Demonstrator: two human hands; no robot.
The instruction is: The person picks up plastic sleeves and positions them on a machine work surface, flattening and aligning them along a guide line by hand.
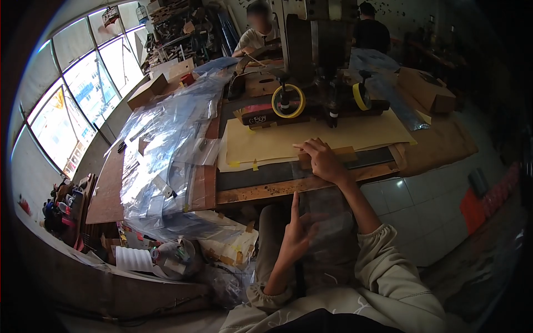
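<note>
My right hand point(323, 160) is over the near part of the machine's work surface, resting at a wooden strip point(345, 155), its index finger pointing left; whether it grips the strip is not clear. My left hand point(298, 230) is raised in front of the table's near edge point(261, 192), index finger stretched up and the other fingers apart, slightly blurred. Nothing solid shows in it, though a faint clear film may hang beside it. A yellowish sheet point(266, 145) lies flat beyond my hands, under the machine's dark bar point(316, 114).
Clear plastic sheets point(172, 133) are heaped on the left side. Yellow tape rolls point(288, 101) hang on the machine. Cardboard boxes stand at the right point(426, 90) and left point(147, 91). One person point(258, 33) faces this way behind the table; another point(371, 30) stands farther back.
</note>
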